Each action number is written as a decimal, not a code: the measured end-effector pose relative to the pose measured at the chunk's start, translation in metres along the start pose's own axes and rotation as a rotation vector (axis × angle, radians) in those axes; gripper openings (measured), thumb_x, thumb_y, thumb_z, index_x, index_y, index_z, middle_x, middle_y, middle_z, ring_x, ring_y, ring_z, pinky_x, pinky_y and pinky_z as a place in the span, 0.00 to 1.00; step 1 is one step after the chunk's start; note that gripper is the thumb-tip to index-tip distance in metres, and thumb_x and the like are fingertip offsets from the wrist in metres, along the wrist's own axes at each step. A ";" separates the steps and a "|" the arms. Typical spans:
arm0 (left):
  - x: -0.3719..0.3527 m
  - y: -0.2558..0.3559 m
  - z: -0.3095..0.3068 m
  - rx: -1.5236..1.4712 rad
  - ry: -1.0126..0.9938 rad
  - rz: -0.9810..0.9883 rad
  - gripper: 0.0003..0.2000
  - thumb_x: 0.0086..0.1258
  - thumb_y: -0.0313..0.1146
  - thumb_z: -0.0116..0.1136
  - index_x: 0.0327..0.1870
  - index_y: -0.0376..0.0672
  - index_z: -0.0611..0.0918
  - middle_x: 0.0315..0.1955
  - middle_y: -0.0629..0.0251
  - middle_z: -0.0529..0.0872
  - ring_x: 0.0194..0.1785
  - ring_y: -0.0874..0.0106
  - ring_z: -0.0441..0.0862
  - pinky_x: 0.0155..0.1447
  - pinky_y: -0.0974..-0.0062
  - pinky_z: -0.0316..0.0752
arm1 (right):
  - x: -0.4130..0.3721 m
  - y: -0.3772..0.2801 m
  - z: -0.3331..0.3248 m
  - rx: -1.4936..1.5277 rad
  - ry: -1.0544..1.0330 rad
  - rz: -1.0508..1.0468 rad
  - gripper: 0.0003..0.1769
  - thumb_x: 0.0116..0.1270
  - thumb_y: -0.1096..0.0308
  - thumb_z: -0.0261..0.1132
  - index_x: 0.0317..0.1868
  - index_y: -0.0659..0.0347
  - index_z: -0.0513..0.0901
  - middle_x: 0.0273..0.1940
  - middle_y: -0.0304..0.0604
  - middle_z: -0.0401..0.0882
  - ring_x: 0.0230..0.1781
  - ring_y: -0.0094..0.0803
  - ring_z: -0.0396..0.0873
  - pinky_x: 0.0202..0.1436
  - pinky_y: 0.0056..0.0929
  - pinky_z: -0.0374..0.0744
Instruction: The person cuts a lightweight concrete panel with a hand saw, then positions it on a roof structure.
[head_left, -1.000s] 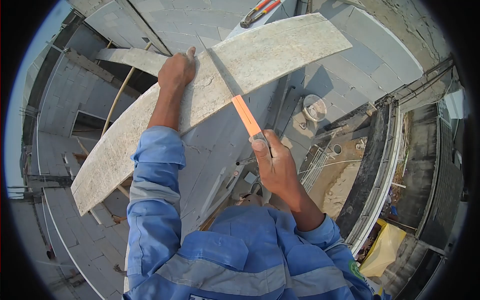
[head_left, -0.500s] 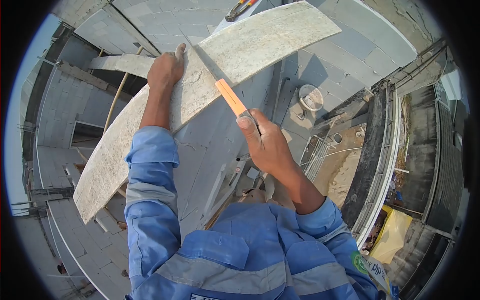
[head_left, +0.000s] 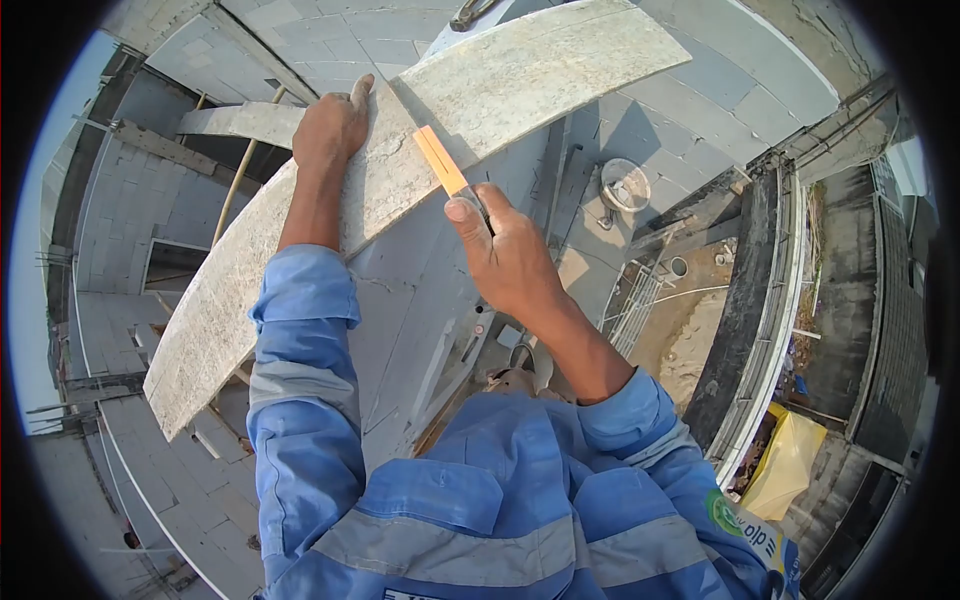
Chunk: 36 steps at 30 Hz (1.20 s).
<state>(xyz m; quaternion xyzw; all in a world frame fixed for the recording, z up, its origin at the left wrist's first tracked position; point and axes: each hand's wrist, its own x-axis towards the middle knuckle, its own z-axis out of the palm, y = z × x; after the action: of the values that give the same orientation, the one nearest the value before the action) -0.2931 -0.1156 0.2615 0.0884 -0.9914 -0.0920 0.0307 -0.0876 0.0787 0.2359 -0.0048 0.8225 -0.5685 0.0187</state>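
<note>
A long, pale, dusty board (head_left: pixel 520 75) lies slantwise across the view. My left hand (head_left: pixel 330 128) is closed over its far edge, thumb sticking up and the other fingers partly hidden. In my right hand (head_left: pixel 510 255) is a handsaw (head_left: pixel 440 160) with an orange and dark handle, the fingers wrapped round its rear end. The saw's thin blade is seen nearly edge-on and crosses the board just right of my left hand. My right hand is at the board's near side, not touching it.
Below the board is a grey block wall (head_left: pixel 400 330). A white bucket (head_left: pixel 625 187) stands lower down to the right. Pliers-like tool (head_left: pixel 470 14) rests at the top edge. Thin bamboo poles (head_left: pixel 238 185) stand left; a yellow sheet (head_left: pixel 790 465) lies far right.
My right hand and the saw handle have moved up and left, towards the board, so the handle now overlaps it more. My left hand stays on the board.
</note>
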 end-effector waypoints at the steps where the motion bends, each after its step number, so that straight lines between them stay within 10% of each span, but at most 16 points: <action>1: 0.000 -0.004 0.001 0.002 0.000 -0.008 0.35 0.74 0.65 0.37 0.48 0.40 0.87 0.49 0.47 0.86 0.56 0.50 0.83 0.59 0.57 0.76 | 0.001 -0.002 0.000 0.028 -0.008 0.013 0.36 0.76 0.41 0.51 0.57 0.74 0.73 0.24 0.59 0.78 0.29 0.56 0.81 0.35 0.45 0.77; 6: 0.011 -0.008 0.012 -0.005 0.085 -0.008 0.34 0.76 0.62 0.37 0.48 0.37 0.87 0.50 0.45 0.86 0.57 0.49 0.82 0.60 0.55 0.74 | -0.106 0.031 -0.030 0.089 -0.026 0.019 0.33 0.76 0.44 0.53 0.54 0.74 0.75 0.23 0.54 0.77 0.25 0.52 0.80 0.32 0.44 0.76; 18: 0.020 -0.016 0.019 -0.004 0.036 0.034 0.34 0.77 0.58 0.35 0.50 0.34 0.85 0.51 0.43 0.85 0.58 0.49 0.81 0.61 0.55 0.74 | -0.043 0.038 0.005 0.119 0.077 -0.153 0.33 0.76 0.45 0.54 0.55 0.74 0.75 0.33 0.57 0.81 0.31 0.53 0.83 0.34 0.43 0.77; 20: 0.020 -0.014 0.017 -0.007 0.036 0.038 0.33 0.78 0.58 0.35 0.50 0.34 0.85 0.51 0.42 0.84 0.58 0.48 0.81 0.61 0.55 0.74 | -0.106 0.069 -0.006 0.119 0.079 -0.143 0.32 0.76 0.42 0.54 0.55 0.69 0.75 0.27 0.40 0.74 0.25 0.25 0.72 0.32 0.26 0.72; 22: 0.015 -0.013 0.016 -0.007 0.023 0.021 0.32 0.78 0.56 0.35 0.50 0.33 0.84 0.50 0.40 0.84 0.58 0.48 0.81 0.62 0.55 0.73 | -0.135 0.091 -0.006 0.108 0.070 -0.091 0.32 0.76 0.43 0.54 0.54 0.69 0.75 0.27 0.36 0.73 0.26 0.22 0.71 0.32 0.24 0.72; 25: 0.017 -0.016 0.022 0.010 0.003 0.050 0.32 0.78 0.55 0.36 0.51 0.33 0.84 0.51 0.41 0.84 0.58 0.47 0.81 0.62 0.55 0.73 | -0.094 0.076 0.006 0.129 0.133 -0.206 0.25 0.76 0.51 0.56 0.57 0.66 0.75 0.32 0.52 0.80 0.31 0.43 0.81 0.34 0.39 0.76; 30: 0.020 -0.023 0.022 -0.005 0.013 0.061 0.31 0.77 0.54 0.35 0.52 0.34 0.84 0.52 0.41 0.84 0.59 0.47 0.80 0.64 0.56 0.72 | -0.024 0.050 0.016 0.116 0.088 -0.140 0.25 0.74 0.49 0.60 0.52 0.67 0.75 0.30 0.52 0.77 0.29 0.44 0.78 0.33 0.39 0.75; 32: 0.022 -0.024 0.027 -0.011 0.009 0.059 0.31 0.77 0.54 0.34 0.52 0.34 0.84 0.52 0.42 0.84 0.59 0.47 0.80 0.64 0.56 0.72 | -0.072 0.076 0.014 0.101 0.141 -0.204 0.24 0.77 0.50 0.54 0.50 0.67 0.78 0.24 0.41 0.73 0.23 0.24 0.73 0.29 0.29 0.71; 36: 0.020 -0.022 0.017 -0.001 0.021 0.059 0.31 0.78 0.52 0.33 0.53 0.33 0.83 0.52 0.42 0.84 0.59 0.47 0.80 0.64 0.56 0.72 | -0.124 0.118 -0.004 -0.031 0.169 -0.320 0.25 0.77 0.50 0.53 0.48 0.68 0.79 0.21 0.39 0.73 0.21 0.23 0.73 0.27 0.27 0.71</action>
<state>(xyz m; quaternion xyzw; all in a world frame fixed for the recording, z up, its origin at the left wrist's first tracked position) -0.3099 -0.1372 0.2418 0.0603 -0.9931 -0.0907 0.0440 0.0380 0.1283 0.1297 -0.0883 0.8184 -0.5500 -0.1413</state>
